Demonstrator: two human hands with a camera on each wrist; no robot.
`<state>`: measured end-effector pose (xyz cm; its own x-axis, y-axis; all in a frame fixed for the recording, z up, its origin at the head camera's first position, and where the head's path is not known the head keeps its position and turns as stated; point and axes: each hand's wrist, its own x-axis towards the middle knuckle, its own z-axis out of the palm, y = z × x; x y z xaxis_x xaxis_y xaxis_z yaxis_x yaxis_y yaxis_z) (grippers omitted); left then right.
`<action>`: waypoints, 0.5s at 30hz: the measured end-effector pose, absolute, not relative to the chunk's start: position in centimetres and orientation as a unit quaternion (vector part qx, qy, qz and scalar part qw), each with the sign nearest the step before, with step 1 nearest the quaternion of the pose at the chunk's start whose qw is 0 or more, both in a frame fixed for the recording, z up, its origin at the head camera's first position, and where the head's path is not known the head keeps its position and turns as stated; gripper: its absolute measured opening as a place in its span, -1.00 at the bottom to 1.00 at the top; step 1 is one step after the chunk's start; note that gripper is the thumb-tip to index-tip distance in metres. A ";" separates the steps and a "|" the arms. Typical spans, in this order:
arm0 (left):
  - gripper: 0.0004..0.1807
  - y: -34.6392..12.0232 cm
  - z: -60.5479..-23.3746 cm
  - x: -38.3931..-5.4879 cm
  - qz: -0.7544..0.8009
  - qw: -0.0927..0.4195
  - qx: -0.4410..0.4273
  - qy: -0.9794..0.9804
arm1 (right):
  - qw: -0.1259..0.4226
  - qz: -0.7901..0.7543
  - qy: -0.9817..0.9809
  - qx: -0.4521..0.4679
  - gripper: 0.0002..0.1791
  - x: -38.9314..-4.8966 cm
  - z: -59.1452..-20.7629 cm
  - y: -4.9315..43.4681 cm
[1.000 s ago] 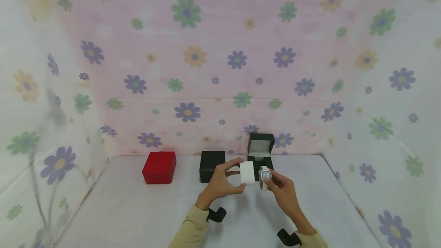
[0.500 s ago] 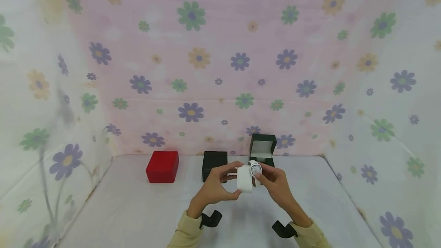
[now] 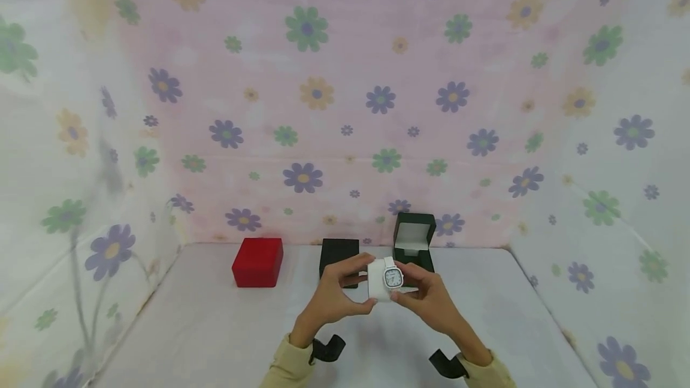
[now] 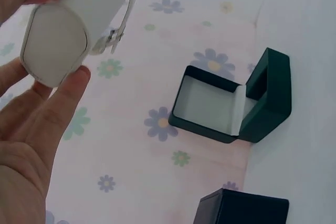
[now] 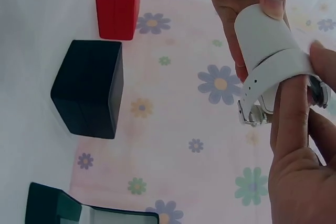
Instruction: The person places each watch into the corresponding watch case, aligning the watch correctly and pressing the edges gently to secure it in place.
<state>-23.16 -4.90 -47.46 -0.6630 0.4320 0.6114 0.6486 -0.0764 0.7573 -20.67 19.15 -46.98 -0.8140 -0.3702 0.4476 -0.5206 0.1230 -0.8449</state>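
Observation:
In the head view my left hand [image 3: 330,299] grips a white watch cushion [image 3: 375,281] between thumb and fingers. Its flat oval end [image 4: 54,44] faces the left wrist camera. My right hand [image 3: 428,304] holds a white-strapped wristwatch [image 3: 393,278] at the cushion's right end, dial towards the head camera. From the right wrist, the strap [image 5: 281,69] curves over that end of the cushion, with right-hand fingers inside the loop. The metal buckle [image 5: 255,115] shows at the strap's lower bend.
A red box [image 3: 257,263] stands closed at the back left of the white table [image 3: 215,334]. Right of it is a closed black box [image 3: 338,249], partly behind my left hand. A dark green box [image 3: 414,234] stands with its lid raised, behind my right hand.
My right hand has brought the watch leftwards from beside the cushion onto its right end. The left hand keeps its grip on the cushion. The head view has shifted slightly.

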 end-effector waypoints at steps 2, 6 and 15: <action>-0.23 -4.9 -47.6 -23.1 -0.616 0.098 -0.391 -0.676 | 0.071 0.585 -0.752 0.295 -0.32 -20.5 -47.0 18.9; -0.21 -4.6 -47.8 -22.8 -0.622 0.116 -0.365 -0.683 | 0.098 0.567 -0.769 0.278 -0.30 -20.3 -47.2 18.5; -0.28 -3.9 -46.3 -20.9 -0.631 0.159 -0.361 -0.668 | 0.125 0.532 -0.794 0.267 -0.27 -19.7 -47.7 18.1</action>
